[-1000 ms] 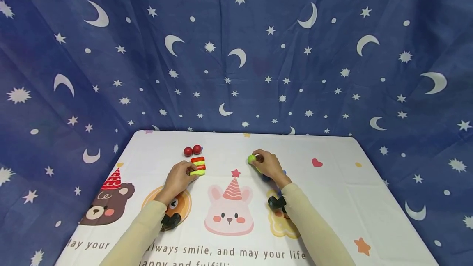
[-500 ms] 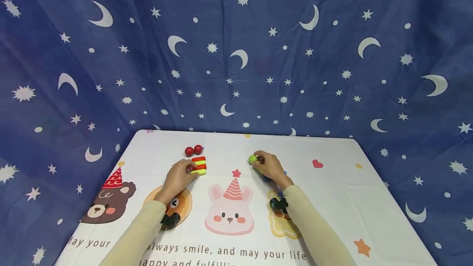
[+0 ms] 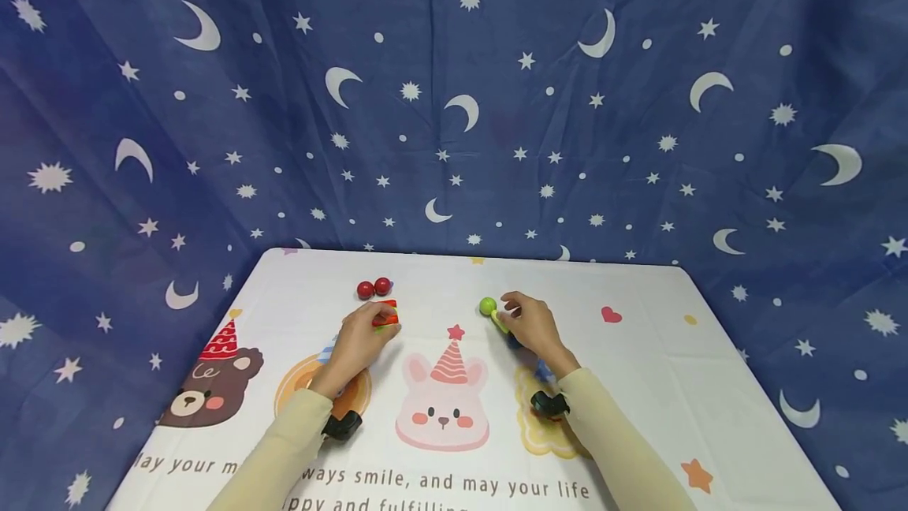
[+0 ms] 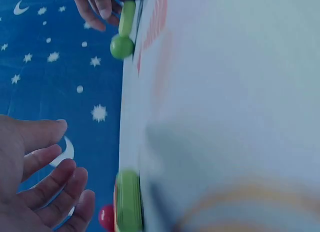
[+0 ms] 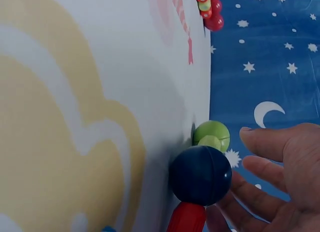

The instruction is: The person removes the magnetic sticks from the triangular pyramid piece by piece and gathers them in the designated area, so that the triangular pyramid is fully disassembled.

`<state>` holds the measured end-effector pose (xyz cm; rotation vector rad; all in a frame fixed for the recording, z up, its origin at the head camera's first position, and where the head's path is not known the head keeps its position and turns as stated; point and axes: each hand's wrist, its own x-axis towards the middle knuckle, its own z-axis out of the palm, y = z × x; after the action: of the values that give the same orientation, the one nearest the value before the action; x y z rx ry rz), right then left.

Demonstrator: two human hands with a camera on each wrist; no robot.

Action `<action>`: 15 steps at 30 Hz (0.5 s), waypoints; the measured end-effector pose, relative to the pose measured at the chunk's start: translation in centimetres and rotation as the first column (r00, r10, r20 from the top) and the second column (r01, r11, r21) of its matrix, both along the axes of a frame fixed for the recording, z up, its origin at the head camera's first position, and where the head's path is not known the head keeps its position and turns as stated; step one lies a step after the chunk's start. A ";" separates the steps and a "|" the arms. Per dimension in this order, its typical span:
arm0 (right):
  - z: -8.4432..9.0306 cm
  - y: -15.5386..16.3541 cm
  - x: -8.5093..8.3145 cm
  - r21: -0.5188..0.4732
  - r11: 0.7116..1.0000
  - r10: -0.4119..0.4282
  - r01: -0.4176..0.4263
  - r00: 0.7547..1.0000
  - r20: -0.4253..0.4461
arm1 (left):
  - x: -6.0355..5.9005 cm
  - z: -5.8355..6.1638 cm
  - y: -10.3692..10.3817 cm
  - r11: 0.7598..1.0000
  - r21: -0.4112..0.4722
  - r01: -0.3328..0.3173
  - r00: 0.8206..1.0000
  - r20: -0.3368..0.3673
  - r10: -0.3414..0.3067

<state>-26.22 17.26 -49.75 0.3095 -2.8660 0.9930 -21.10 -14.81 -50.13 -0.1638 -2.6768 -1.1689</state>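
Note:
My left hand (image 3: 360, 341) hovers over a row of red and lime rods (image 3: 386, 312), partly covering them. In the left wrist view its fingers are loosely bent and apart from the green rod (image 4: 129, 202). My right hand (image 3: 534, 328) is beside a line of toy parts, its fingers relaxed and holding nothing. That line has a green ball (image 3: 487, 306), a lime rod (image 3: 500, 322) and a dark blue ball (image 5: 200, 175). A red rod (image 5: 187, 218) adjoins the blue ball in the right wrist view. My right palm hides part of this line from the head view.
Two red balls (image 3: 373, 288) lie behind the red and lime rods. A blue piece (image 3: 545, 371) shows under my right wrist. The white tablecloth (image 3: 638, 385) has printed animals and lettering. A blue star-patterned curtain (image 3: 454, 140) hangs behind the table.
My right hand has let go of the green ball and drawn back to the right. My left hand has shifted right and opened off the rods, covering more of them.

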 end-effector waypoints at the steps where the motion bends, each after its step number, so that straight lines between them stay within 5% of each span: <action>1: 0.0 0.0 0.2 0.004 1.000 0.002 -0.002 1.000 -0.005 | -0.1 0.1 0.5 1.000 0.012 0.010 1.000 -0.004 -0.010; 7: -0.2 -0.3 0.9 0.016 1.000 0.006 -0.006 1.000 0.000 | -0.8 -0.1 3.1 0.993 0.093 0.067 0.998 -0.019 -0.066; 15: -1.2 -0.1 0.7 0.070 0.997 -0.017 0.016 1.000 0.010 | -1.9 0.0 6.5 0.980 0.161 0.114 0.991 0.049 -0.123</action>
<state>-25.56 17.16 -50.97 0.2868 -2.9127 0.8958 -23.03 -8.31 -50.17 -0.2704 -2.6410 -1.4374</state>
